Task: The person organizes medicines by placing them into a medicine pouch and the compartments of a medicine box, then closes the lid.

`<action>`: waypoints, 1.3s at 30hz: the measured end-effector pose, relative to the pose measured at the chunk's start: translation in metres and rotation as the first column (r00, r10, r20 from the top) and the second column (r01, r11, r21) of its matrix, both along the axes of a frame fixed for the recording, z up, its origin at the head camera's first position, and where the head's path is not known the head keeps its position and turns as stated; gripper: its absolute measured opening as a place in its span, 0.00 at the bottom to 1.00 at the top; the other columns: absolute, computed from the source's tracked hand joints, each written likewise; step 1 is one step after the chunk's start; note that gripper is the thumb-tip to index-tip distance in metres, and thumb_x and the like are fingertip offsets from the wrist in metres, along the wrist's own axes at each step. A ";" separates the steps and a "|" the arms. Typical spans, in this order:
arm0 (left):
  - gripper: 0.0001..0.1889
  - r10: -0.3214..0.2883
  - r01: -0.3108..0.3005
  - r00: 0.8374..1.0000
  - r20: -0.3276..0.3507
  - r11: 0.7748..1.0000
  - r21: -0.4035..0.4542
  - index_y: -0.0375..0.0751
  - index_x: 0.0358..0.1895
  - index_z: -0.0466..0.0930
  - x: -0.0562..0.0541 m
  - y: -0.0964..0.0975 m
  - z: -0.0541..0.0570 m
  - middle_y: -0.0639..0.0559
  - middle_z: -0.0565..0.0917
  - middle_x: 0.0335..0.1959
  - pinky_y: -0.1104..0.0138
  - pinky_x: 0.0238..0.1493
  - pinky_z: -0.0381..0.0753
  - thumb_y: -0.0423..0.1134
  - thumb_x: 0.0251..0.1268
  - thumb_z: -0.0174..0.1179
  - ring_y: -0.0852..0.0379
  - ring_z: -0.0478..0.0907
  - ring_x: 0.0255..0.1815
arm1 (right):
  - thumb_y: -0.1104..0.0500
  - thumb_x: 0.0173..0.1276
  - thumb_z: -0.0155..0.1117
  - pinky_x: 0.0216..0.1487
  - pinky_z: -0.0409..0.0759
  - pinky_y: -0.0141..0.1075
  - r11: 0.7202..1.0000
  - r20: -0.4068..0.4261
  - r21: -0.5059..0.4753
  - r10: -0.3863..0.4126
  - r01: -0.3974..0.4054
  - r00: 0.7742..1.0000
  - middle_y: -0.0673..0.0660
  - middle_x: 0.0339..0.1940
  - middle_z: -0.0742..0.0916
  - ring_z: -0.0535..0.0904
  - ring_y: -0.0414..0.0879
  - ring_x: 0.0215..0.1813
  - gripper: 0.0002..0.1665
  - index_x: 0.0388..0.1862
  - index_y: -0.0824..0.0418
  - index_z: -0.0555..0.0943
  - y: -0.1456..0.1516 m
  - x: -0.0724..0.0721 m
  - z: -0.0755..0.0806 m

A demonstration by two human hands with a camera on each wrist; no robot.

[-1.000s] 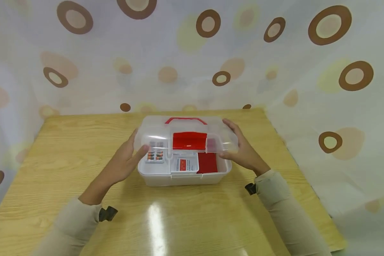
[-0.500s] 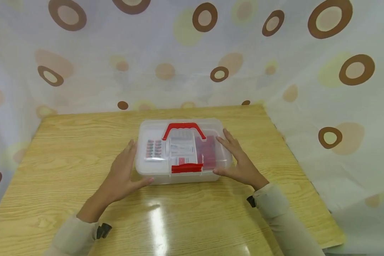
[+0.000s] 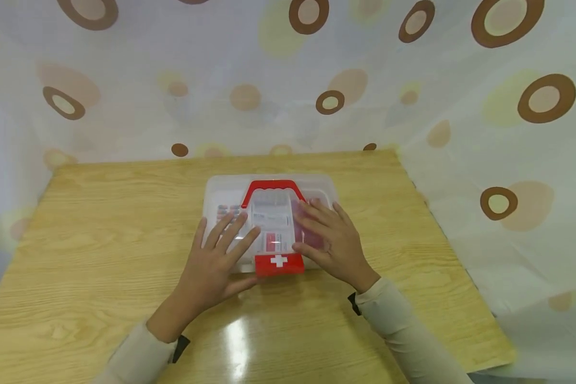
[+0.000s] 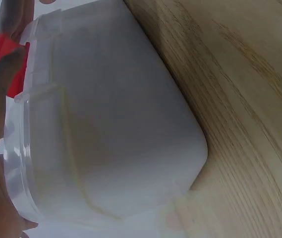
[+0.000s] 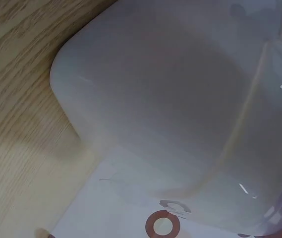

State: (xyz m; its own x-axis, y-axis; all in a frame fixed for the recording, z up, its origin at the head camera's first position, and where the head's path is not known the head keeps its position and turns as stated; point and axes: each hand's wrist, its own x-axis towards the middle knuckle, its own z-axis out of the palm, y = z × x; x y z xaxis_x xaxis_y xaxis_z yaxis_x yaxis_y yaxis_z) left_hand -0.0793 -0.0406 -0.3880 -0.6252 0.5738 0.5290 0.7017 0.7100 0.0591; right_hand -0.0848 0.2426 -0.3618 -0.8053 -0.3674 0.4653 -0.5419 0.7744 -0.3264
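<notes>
A first-aid box (image 3: pixel 221 188) with a clear lid and white base stands on the table, lid down. Its red carrying handle (image 3: pixel 273 184) lies at the top, and a red latch (image 3: pixel 279 264) with a white cross is at the front. My left hand (image 3: pixel 208 272) rests on the lid's front left with fingers spread. The left thumb reaches the latch, touching it in the left wrist view. My right hand (image 3: pixel 338 248) lies spread over the lid's right part, its thumb near the latch. Through the lid show a pill blister pack (image 3: pixel 223 212) and a white-and-red packet (image 3: pixel 272 241).
The wooden table (image 3: pixel 125 213) spreads around the box on every side. A patterned cloth (image 3: pixel 197 106) with brown rings hangs behind the table and along its right side. Both sleeves carry a small dark device (image 3: pixel 180 349) at the cuff.
The raised lid has come down onto the base. Both hands have moved from the box's sides inward onto the lid. The latch now shows its white cross, with the left thumb at it.
</notes>
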 end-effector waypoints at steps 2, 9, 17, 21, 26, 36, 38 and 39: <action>0.55 0.006 -0.006 1.000 0.011 1.000 0.011 0.53 0.75 0.64 0.000 0.002 0.000 0.44 0.64 0.78 0.32 0.71 0.58 0.71 0.40 0.71 0.41 0.58 0.78 | 0.30 0.61 0.65 0.79 0.55 0.59 1.000 -0.022 0.011 0.000 0.000 1.000 0.53 0.70 0.80 0.69 0.53 0.76 0.41 0.67 0.51 0.79 0.001 -0.001 0.000; 0.59 0.021 -0.021 1.000 0.011 0.998 0.055 0.53 0.74 0.66 -0.001 0.009 0.000 0.44 0.66 0.77 0.31 0.71 0.54 0.77 0.33 0.69 0.42 0.58 0.78 | 0.29 0.44 0.76 0.76 0.58 0.63 0.982 -0.119 0.184 -0.012 0.034 0.993 0.52 0.75 0.75 0.66 0.52 0.78 0.56 0.71 0.50 0.74 0.003 0.004 -0.001; 0.45 0.098 -0.082 0.988 -0.119 0.988 0.133 0.50 0.64 0.75 -0.001 0.020 -0.007 0.41 0.75 0.68 0.30 0.65 0.61 0.60 0.37 0.79 0.40 0.66 0.71 | 0.28 0.38 0.80 0.68 0.60 0.74 0.952 -0.174 0.280 -0.079 0.127 0.981 0.54 0.77 0.71 0.64 0.56 0.77 0.64 0.75 0.49 0.68 -0.004 0.014 -0.008; 0.45 0.109 -0.088 0.984 -0.142 0.985 0.151 0.49 0.62 0.77 -0.001 0.020 -0.008 0.41 0.77 0.66 0.31 0.65 0.62 0.59 0.33 0.81 0.40 0.67 0.70 | 0.29 0.40 0.80 0.67 0.64 0.73 0.954 -0.205 0.262 -0.096 0.149 0.974 0.54 0.75 0.73 0.66 0.56 0.75 0.61 0.73 0.48 0.70 -0.008 0.015 -0.010; 0.46 0.113 -0.088 0.981 -0.160 0.985 0.151 0.49 0.62 0.77 -0.004 0.022 -0.008 0.42 0.78 0.65 0.32 0.65 0.63 0.60 0.31 0.82 0.42 0.69 0.69 | 0.30 0.36 0.83 0.65 0.66 0.72 0.957 -0.260 0.243 -0.092 0.157 0.961 0.54 0.73 0.76 0.69 0.57 0.74 0.61 0.71 0.49 0.73 -0.006 0.013 -0.012; 0.49 0.109 -0.092 0.986 -0.124 0.987 0.136 0.48 0.63 0.75 -0.007 0.024 -0.009 0.42 0.76 0.66 0.31 0.66 0.61 0.57 0.29 0.84 0.42 0.67 0.70 | 0.35 0.34 0.86 0.71 0.60 0.70 0.944 -0.274 0.264 -0.122 0.196 0.954 0.57 0.73 0.75 0.68 0.56 0.74 0.62 0.71 0.53 0.72 -0.018 0.019 -0.011; 0.50 0.101 -0.087 0.989 -0.104 0.987 0.131 0.48 0.64 0.74 -0.004 0.020 -0.010 0.42 0.75 0.68 0.31 0.66 0.60 0.57 0.27 0.84 0.42 0.65 0.71 | 0.34 0.36 0.84 0.71 0.58 0.69 0.939 -0.275 0.300 -0.086 0.170 0.958 0.59 0.75 0.72 0.66 0.57 0.76 0.64 0.73 0.55 0.70 -0.031 0.027 -0.010; 0.51 0.095 -0.081 0.991 -0.093 0.987 0.138 0.47 0.64 0.74 -0.003 0.017 -0.011 0.43 0.74 0.68 0.31 0.66 0.60 0.57 0.27 0.85 0.43 0.65 0.72 | 0.33 0.38 0.83 0.71 0.57 0.70 0.936 -0.273 0.318 -0.061 0.150 0.960 0.60 0.76 0.71 0.65 0.57 0.76 0.64 0.74 0.55 0.68 -0.038 0.030 -0.010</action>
State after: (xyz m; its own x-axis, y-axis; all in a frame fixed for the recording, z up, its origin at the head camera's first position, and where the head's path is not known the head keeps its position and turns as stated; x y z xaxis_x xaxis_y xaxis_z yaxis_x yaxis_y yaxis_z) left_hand -0.0824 -0.0233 -0.3988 -0.6106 0.4389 0.6592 0.6441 0.7595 0.0909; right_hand -0.0543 0.2045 -0.3719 -0.7183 -0.4559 0.5255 -0.4815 0.8710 0.0974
